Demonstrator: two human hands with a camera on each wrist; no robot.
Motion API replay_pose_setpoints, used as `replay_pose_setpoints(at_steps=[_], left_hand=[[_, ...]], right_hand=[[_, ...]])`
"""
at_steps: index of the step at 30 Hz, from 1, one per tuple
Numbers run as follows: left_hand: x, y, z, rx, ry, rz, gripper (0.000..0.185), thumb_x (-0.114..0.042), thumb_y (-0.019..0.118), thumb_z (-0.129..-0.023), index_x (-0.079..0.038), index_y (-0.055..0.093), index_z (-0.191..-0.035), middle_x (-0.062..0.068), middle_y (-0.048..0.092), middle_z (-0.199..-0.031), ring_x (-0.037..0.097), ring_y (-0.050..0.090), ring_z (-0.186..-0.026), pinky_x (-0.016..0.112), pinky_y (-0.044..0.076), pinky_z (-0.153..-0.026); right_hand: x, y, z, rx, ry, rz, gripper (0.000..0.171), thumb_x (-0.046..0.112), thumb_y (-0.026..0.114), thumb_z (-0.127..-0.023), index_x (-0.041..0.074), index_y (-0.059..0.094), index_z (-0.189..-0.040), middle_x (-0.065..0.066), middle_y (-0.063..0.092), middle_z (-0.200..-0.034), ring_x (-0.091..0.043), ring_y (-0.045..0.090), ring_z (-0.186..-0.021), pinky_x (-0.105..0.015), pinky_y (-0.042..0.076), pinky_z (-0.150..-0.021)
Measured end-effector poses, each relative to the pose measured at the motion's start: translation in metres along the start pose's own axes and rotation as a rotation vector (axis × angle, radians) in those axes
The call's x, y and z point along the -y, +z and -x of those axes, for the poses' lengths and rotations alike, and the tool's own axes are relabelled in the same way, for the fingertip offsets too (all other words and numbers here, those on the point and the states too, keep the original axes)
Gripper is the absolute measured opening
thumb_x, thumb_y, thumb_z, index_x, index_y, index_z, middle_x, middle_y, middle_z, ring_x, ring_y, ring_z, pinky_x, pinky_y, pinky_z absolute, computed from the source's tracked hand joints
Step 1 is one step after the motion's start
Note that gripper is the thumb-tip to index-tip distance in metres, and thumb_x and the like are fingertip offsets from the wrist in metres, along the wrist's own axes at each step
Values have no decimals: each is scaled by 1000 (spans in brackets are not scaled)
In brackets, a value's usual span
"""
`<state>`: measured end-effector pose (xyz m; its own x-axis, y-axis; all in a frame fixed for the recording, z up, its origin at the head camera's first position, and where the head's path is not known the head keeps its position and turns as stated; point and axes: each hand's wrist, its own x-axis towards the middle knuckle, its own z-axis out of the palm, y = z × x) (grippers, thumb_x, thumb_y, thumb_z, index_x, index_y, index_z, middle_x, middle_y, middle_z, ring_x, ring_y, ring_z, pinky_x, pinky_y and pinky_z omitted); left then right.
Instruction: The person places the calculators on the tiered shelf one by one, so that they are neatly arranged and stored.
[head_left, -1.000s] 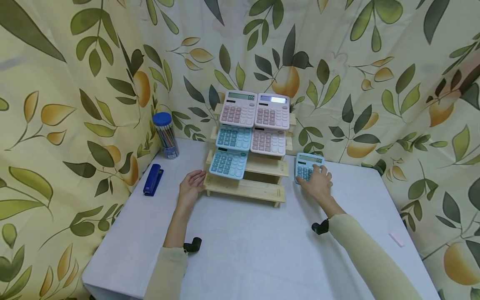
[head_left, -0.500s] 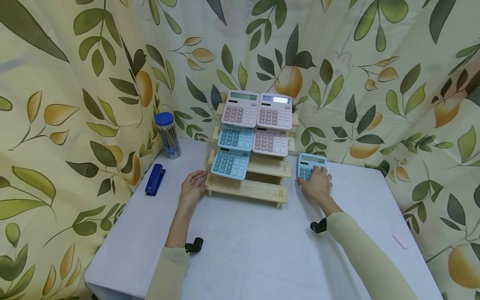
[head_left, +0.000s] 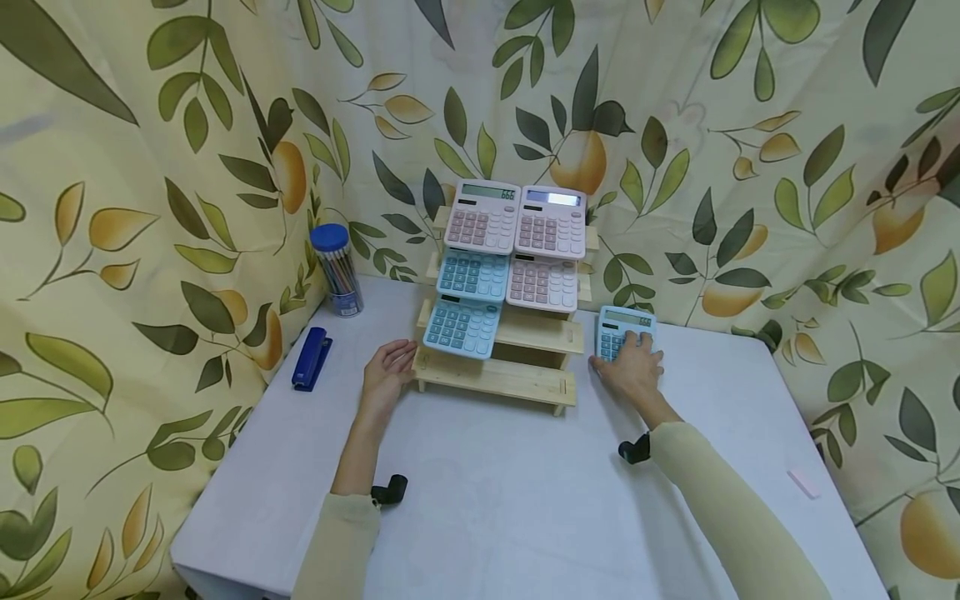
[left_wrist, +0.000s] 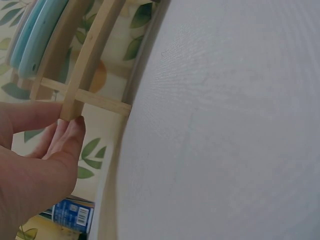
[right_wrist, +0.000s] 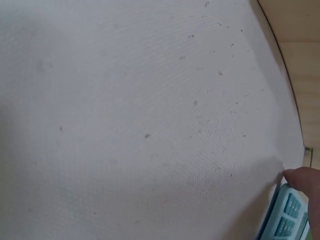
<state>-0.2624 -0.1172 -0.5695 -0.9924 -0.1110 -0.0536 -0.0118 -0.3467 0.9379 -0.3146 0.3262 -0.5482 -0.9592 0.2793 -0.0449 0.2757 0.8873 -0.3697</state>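
The right hand (head_left: 633, 371) lies on a blue calculator (head_left: 625, 331) on the worktop (head_left: 510, 500), fingers spread over the keys and thumb at its near left edge; whether the grip closes around it cannot be told. The calculator sits just right of the wooden rack (head_left: 501, 367). The left hand (head_left: 387, 375) rests with relaxed fingers touching the rack's left end.

Right hand (head_left: 633, 372) rests on a small blue calculator (head_left: 624, 331) lying on the white table (head_left: 510, 508) – just right of the stepped wooden rack (head_left: 517, 367). Left hand (head_left: 386, 375), fingers straight, touches the rack's lower left end – blue stapler (head_left: 311, 358) near.
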Motion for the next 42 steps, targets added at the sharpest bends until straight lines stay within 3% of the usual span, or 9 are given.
replay_pose_setpoints(at_steps=[5, 17, 26, 42], left_hand=[[1, -1, -1, -1, 2, -11, 65, 32, 52, -83, 6, 48, -142, 25, 56, -144, 34, 53, -139, 25, 50, -110], [2, -1, -1, 1, -4, -9, 65, 32, 52, -84, 7, 47, -143, 26, 54, -145, 36, 52, -140, 26, 50, -110], [-1, 0, -1, 4, -13, -12, 65, 31, 52, -84, 6, 46, -144, 25, 54, -145, 33, 53, -140, 25, 50, -110], [-3, 1, 1, 3, -18, -1, 66, 31, 51, -84, 8, 44, -145, 27, 53, -147, 35, 51, -142, 28, 48, -113]], right_hand=[[0, 0, -2, 10, 14, -4, 103, 49, 71, -91, -5, 20, -161, -35, 13, -163, -63, 30, -137, -77, 39, -105], [-6, 2, -1, -29, -46, -53, 99, 41, 73, -90, -2, 21, -162, -33, 13, -165, -65, 32, -135, -80, 35, -105], [-11, -2, 3, -80, -70, -102, 97, 41, 75, -90, 2, 24, -162, -30, 17, -164, -59, 35, -134, -73, 40, -102], [-1, -19, 28, -184, -168, -159, 88, 37, 80, -88, -2, 40, -155, -28, 27, -161, -50, 42, -130, -66, 46, -102]])
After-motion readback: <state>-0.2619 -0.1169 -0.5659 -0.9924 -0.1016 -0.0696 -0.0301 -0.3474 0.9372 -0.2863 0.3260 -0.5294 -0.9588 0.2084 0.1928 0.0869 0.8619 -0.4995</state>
